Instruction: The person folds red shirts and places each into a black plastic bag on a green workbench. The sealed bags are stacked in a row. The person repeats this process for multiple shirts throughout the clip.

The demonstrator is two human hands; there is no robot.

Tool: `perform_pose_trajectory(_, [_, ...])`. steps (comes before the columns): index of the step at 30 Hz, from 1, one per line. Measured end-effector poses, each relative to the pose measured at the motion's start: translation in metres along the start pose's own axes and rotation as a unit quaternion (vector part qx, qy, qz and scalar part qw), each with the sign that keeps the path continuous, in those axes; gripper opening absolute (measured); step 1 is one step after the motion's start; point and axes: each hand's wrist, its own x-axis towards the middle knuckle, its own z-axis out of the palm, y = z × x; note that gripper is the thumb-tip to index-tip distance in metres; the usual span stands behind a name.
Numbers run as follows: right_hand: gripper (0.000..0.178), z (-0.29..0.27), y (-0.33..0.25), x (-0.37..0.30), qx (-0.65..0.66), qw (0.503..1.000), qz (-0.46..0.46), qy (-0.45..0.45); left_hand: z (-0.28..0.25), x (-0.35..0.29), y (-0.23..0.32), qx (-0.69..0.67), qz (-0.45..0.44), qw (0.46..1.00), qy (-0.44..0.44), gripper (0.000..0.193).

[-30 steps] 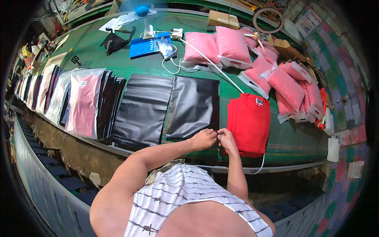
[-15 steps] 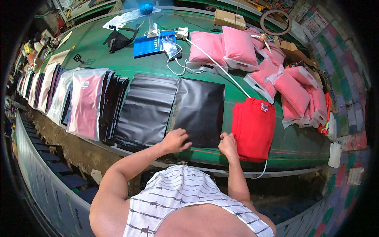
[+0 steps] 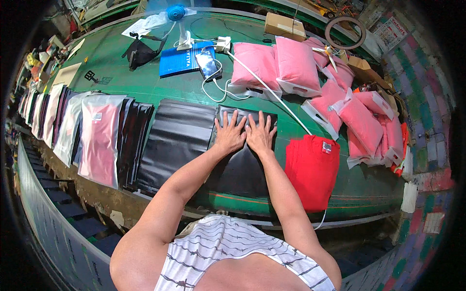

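Note:
Both hands lie flat, side by side, on the upper part of a black plastic bag (image 3: 238, 172) on the green table. My left hand (image 3: 230, 133) has its fingers spread near the bag's upper left edge. My right hand (image 3: 260, 132) rests beside it, fingers also spread and pointing away from me. To the left, a stack of black plastic bags (image 3: 177, 145) borders the bag under my hands. A folded red garment pile (image 3: 312, 169) with a small neck label sits to the right, apart from my right hand.
Rows of bagged garments (image 3: 101, 138) overlap along the left. Several pink-filled clear bags (image 3: 357, 119) heap at the right, with more behind. A blue box (image 3: 184, 59), a phone (image 3: 208, 63) with a white cable, a small blue fan (image 3: 175, 13) and a black bag (image 3: 142, 52) lie farther back.
My hands have moved from the bag's near edge to its far part, spreading flat and coming close together. The view has shifted slightly.

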Motion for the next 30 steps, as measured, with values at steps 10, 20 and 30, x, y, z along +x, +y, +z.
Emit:
perform_pose_trajectory(10, [0.052,0.016,0.01,0.002,-0.018,0.998,0.017,-0.063,0.006,0.003,0.0,0.016,-0.001,1.0,0.003,0.064])
perform_pose_trajectory(20, [0.051,0.006,-0.002,-0.066,-0.039,0.999,0.009,-0.024,0.007,0.001,-0.001,0.017,0.004,1.0,0.017,0.066])
perform_pose_trajectory(30, [0.048,0.008,0.003,-0.087,-0.026,0.999,-0.003,0.027,-0.001,-0.017,-0.002,0.033,0.036,0.998,-0.033,0.072])
